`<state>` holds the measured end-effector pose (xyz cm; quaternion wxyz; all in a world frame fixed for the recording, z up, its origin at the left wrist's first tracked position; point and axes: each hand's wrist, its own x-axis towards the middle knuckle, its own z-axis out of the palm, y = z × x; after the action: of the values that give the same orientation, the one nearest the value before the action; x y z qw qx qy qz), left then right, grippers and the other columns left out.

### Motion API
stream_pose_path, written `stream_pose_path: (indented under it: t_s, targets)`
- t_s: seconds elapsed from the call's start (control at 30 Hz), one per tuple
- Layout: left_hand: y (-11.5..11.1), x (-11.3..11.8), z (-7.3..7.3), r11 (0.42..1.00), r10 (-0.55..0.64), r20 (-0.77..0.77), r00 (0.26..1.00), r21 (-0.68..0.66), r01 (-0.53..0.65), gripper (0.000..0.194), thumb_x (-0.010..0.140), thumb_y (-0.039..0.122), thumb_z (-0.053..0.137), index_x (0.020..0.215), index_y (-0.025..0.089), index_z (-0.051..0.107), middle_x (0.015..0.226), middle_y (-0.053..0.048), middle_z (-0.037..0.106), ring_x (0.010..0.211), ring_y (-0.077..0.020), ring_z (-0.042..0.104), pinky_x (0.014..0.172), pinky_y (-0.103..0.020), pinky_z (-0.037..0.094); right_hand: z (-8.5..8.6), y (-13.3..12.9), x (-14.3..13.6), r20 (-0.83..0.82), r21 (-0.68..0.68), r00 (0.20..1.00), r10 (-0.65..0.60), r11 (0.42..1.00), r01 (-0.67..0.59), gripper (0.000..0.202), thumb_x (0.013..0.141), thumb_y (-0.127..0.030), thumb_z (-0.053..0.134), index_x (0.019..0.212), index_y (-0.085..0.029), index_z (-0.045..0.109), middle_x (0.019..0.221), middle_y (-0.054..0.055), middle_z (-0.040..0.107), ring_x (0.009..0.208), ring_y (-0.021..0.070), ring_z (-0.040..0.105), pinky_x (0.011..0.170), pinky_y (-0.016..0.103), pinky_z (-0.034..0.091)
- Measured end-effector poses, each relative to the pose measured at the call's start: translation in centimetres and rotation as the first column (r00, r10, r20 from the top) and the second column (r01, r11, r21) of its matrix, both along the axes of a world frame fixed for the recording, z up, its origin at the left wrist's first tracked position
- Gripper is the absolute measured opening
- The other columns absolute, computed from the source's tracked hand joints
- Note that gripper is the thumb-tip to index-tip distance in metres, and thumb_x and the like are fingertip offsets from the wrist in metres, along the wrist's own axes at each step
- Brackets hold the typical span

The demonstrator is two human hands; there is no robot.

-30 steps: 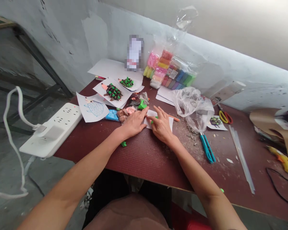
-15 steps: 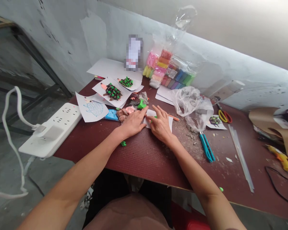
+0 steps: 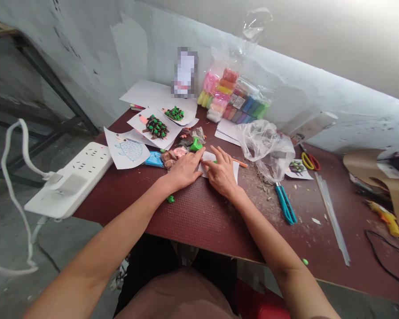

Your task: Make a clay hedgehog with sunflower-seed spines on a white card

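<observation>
White paper (image 3: 236, 170) lies partly beneath the right grip (image 3: 221, 176) and beside the left grip (image 3: 185, 171), both palm-down with fingers extended, green clay (image 3: 214, 162) by the right fingers, though whether either pinches anything I cannot tell.

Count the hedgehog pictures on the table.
4: the blue drawing near the power strip, a large green-tipped one beside it, a smaller one behind that, and one by the scissors. The sheet under the right hand may hold another.

Dark red textured bench (image 3: 199, 217) | small white paper sheet (image 3: 209, 157), centre | bright green lump (image 3: 170, 199) | teal plastic utility knife (image 3: 286, 206) | long translucent strips (image 3: 333, 221) | yellow-and-red-handled scissors (image 3: 307, 161) | crumpled clear plastic bag (image 3: 257, 139) | yellow glue gun (image 3: 389, 221)
</observation>
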<state>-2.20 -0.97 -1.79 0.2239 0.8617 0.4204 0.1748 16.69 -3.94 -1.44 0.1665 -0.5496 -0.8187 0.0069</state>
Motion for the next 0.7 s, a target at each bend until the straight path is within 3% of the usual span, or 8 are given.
stream_pose_path:
  t_s: [0.2, 0.4, 0.7]
  targets:
    - [0.15, -0.26, -0.42, 1.0, -0.007, 0.022, 1.0, 0.024, 0.006, 0.076, 0.091, 0.02, 0.061, 0.159, 0.018, 0.026, 0.137, -0.016, 0.064, 0.132, -0.028, 0.058, 0.113, -0.045, 0.045, 0.25, -0.06, -0.13, 0.068, 0.001, 0.998, 0.01, 1.0, -0.01, 0.033, 0.092, -0.014, 0.061, 0.118, -0.028, 0.077, 0.165, 0.006, 0.042, 0.154, 0.0331, 0.03, 0.123, 0.06, 0.024]
    - [0.1, -0.13, -0.06, 1.0, 0.002, -0.004, 1.0, 0.0, -0.002, 0.076, 0.091, 0.019, 0.062, 0.158, 0.015, 0.027, 0.134, -0.017, 0.066, 0.131, -0.0289, 0.059, 0.112, -0.045, 0.045, -0.23, -0.05, 0.07, -0.055, 0.026, 0.998, -0.009, 1.0, 0.01, 0.026, 0.099, -0.024, 0.055, 0.112, -0.027, 0.078, 0.161, 0.006, 0.047, 0.15, 0.0327, 0.038, 0.118, 0.06, 0.034]
    - [0.1, -0.09, -0.07, 1.0, 0.003, -0.009, 1.0, 0.006, -0.003, 0.075, 0.091, 0.02, 0.063, 0.158, 0.016, 0.028, 0.133, -0.016, 0.066, 0.13, -0.0289, 0.06, 0.111, -0.045, 0.046, -0.47, 0.1, -0.2, -0.074, -0.013, 0.997, -0.01, 1.0, 0.009, 0.025, 0.098, -0.021, 0.057, 0.108, -0.026, 0.079, 0.161, 0.007, 0.047, 0.151, 0.0325, 0.036, 0.119, 0.06, 0.035]
